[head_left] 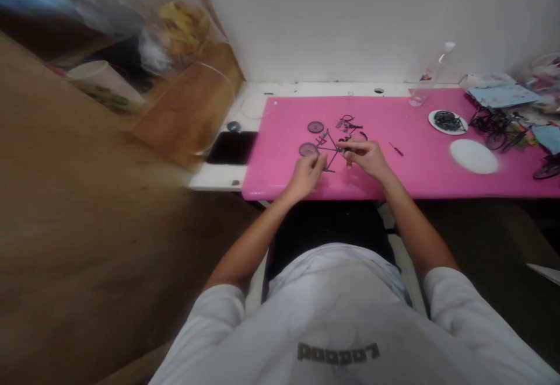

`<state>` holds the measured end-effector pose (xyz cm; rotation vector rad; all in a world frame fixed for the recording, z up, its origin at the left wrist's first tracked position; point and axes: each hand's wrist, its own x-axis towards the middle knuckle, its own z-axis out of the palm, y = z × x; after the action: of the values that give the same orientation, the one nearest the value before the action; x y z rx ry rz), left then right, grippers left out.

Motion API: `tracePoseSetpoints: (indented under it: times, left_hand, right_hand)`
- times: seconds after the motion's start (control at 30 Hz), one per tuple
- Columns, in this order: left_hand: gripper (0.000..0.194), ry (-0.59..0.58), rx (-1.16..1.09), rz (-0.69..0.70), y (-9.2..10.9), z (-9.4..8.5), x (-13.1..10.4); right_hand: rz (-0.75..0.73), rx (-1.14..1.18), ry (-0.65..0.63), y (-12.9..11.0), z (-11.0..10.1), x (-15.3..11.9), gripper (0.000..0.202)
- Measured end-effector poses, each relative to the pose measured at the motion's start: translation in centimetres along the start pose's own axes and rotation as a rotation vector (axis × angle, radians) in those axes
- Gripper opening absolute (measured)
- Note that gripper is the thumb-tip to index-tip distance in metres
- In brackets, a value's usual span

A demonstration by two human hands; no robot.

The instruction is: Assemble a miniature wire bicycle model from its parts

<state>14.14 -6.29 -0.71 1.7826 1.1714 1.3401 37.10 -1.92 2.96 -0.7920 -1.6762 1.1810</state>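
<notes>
A dark miniature bicycle frame [332, 140] is held just over the pink mat, between my two hands. My left hand [308, 175] is closed in a pinch on its lower left side. With thumb and fingers pinched at the right end of the frame, my right hand [368, 158] grips a small dark part too hidden to name. Left of the frame are two small spoked wheels, an upper one [315, 127] and a lower one [308, 149] near my left fingers. Small black bicycle parts [348, 123] lie beyond my right hand.
A small screwdriver [396, 149] lies right of my hands on the pink mat [280, 181]. Farther right are a white plate of black parts [448, 121], a white disc [474, 156], a clear bottle [431, 76] and several miniature bicycles [496, 131]. A black tablet-like slab [231, 147] lies left.
</notes>
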Motion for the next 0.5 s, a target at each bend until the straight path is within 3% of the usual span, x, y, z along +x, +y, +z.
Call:
tracePoseSetpoints:
  times: [0.5]
  left_hand:
    - [0.063,-0.028,0.114,0.022,0.15,-0.17,-0.31]
  right_hand:
    - [-0.103,-0.036,0.012,0.32,0.1,0.01,0.039]
